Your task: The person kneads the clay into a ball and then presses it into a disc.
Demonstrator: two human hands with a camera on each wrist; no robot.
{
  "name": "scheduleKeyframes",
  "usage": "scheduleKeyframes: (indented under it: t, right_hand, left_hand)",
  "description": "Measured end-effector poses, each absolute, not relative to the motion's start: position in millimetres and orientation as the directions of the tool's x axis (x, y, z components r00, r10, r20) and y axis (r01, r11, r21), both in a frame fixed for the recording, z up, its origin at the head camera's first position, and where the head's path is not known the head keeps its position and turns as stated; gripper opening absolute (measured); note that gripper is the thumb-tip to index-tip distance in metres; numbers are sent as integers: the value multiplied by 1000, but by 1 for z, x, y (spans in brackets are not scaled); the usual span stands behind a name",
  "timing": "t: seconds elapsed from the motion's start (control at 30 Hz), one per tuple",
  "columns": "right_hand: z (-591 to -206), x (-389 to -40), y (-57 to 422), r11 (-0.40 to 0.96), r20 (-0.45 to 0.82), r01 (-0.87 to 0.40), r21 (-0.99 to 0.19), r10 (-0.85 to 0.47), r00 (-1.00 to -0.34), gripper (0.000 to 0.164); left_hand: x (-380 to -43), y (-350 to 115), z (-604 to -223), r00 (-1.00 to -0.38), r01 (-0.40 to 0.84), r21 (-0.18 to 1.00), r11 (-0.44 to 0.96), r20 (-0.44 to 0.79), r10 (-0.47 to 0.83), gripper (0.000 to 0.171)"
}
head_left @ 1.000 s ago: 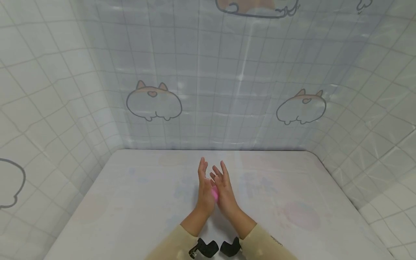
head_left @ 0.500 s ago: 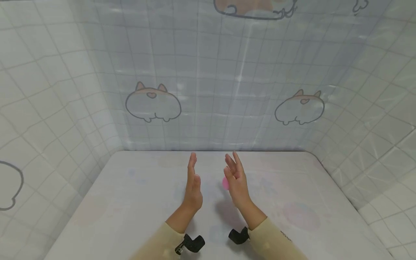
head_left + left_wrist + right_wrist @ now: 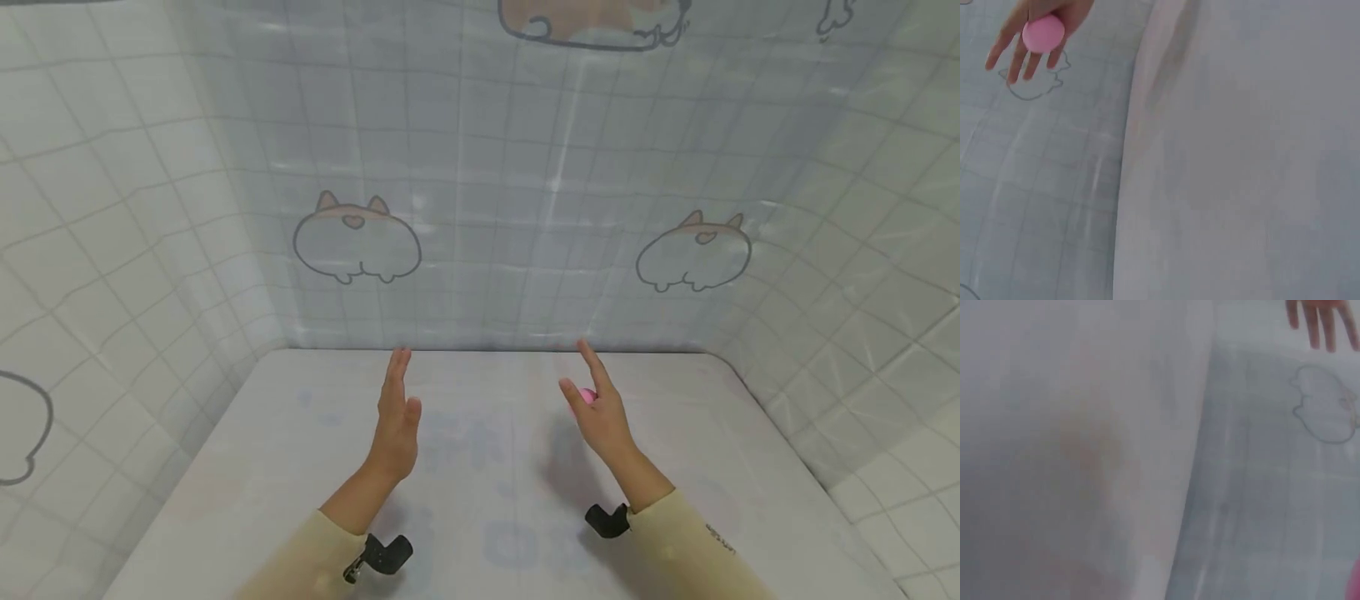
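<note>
In the head view my left hand [image 3: 393, 429] is raised over the left half of the table, fingers straight, with nothing in it. My right hand [image 3: 606, 421] is raised on the other side, thumb spread from the straight fingers. A small pink ball [image 3: 587, 395] shows in the gap between that thumb and the fingers, partly hidden by the hand. The left wrist view shows the ball [image 3: 1043, 34] in front of the right palm, fingers extended beyond it. At the right wrist view's lower corner, only a sliver of the ball [image 3: 1354, 586] appears; the left fingertips [image 3: 1314, 337] hang above.
A white table [image 3: 465, 533] with faint coloured prints lies below both hands. Pale grid-patterned sheets [image 3: 487, 208] with dog drawings rise behind it and at both sides. Black wrist mounts [image 3: 388, 555] stick out from the beige sleeves [image 3: 697, 554].
My hands were close together around the ball, then moved apart, left hand leftward and right hand rightward. The ball has travelled right and away from me along with the right hand.
</note>
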State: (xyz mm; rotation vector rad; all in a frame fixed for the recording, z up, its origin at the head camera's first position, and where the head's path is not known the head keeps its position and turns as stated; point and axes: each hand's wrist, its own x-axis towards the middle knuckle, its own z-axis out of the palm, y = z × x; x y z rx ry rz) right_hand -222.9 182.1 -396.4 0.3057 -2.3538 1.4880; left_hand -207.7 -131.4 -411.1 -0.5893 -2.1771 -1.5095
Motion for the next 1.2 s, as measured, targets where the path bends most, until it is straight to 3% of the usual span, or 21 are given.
scheduleKeyframes:
  t: [0.37,0.63,0.83,1.2]
  right_hand:
    - [-397,-223,237,616,393,-326,-718,-28,-919,73]
    - [-405,-226,264,717,442,-380,-584,-112,-890,72]
    - [-413,-226,276,753,438,-409,-515,-179,-881,70]
    - [-434,-222,288,815,167,-295,-500,-244,-955,70]
  left_hand:
    - [-204,-170,-412,-765,604,578,549,612,198,74]
    - [-197,-189,-411,-800,531,445,721,544,254,71]
    - [-195,-205,-412,-863,434,346,832,423,275,74]
    - [-192,-227,-439,-934,339,223,914,194,300,81]
